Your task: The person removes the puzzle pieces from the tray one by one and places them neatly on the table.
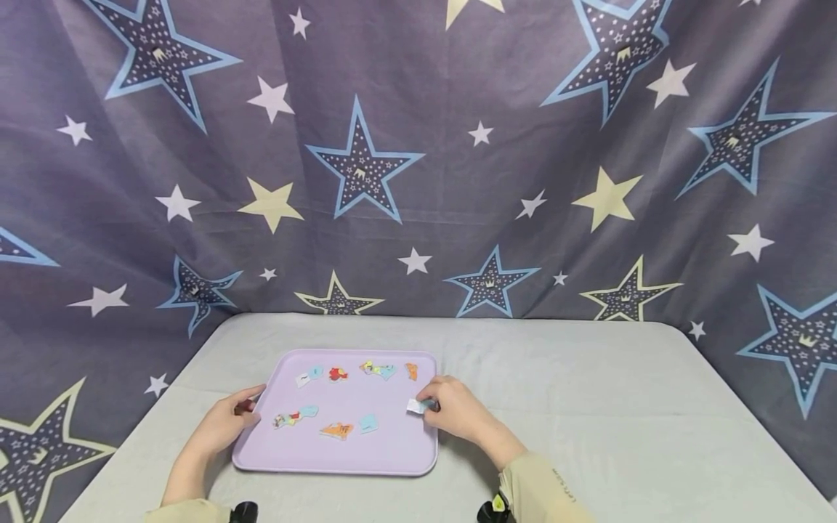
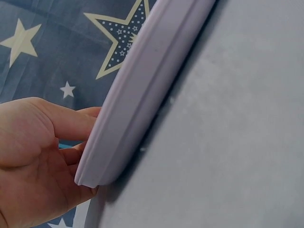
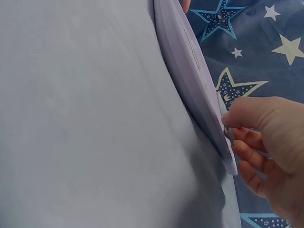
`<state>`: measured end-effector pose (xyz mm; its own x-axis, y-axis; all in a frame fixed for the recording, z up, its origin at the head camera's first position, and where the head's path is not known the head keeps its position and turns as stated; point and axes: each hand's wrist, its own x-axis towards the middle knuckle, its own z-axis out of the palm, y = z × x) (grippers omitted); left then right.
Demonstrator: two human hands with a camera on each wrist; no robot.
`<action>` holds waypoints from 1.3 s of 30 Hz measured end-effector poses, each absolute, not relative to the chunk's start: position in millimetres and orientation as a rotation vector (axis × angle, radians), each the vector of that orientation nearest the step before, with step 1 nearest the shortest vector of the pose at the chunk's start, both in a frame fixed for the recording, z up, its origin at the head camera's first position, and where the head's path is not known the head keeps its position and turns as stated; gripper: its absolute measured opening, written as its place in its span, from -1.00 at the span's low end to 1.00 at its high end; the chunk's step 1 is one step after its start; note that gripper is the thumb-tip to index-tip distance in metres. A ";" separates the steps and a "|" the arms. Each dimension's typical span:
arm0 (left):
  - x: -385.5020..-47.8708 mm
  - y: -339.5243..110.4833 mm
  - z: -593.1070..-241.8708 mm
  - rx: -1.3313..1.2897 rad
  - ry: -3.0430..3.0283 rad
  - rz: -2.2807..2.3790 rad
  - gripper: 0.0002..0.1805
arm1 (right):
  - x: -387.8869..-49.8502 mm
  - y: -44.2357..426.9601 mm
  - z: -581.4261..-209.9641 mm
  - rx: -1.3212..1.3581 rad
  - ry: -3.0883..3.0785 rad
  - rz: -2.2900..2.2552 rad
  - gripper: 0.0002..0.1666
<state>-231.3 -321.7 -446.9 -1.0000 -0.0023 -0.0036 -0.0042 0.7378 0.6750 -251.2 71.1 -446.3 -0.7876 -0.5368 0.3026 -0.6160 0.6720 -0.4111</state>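
A lilac tray [image 1: 275, 454] lies on the table, with several flat puzzle-like pieces on it. My left hand [image 1: 219, 427] grips the tray's left edge; in the left wrist view the thumb of that hand [image 2: 38, 152] lies against the rim [image 2: 137, 95]. At the tray's right side my right hand [image 1: 458, 410] pinches a small white and blue piece [image 1: 415, 407] between thumb and fingers. In the right wrist view this hand [image 3: 270, 142] is beside the tray rim [image 3: 190, 80], its piece seen edge-on.
On the tray lie a red piece [image 1: 338, 374], orange pieces [image 1: 336, 431] [image 1: 411, 371], a light blue piece [image 1: 368, 423] and multicoloured joined pieces [image 1: 378, 370] [image 1: 296, 416]. A pale cloth covers the table [image 1: 588, 407]. Behind it hangs a star-patterned curtain [image 1: 445, 218].
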 end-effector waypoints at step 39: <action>-231.0 -321.6 -447.8 -0.003 2.916 1.188 -0.42 | -287.6 150.7 -443.3 0.766 -2.736 0.726 -0.68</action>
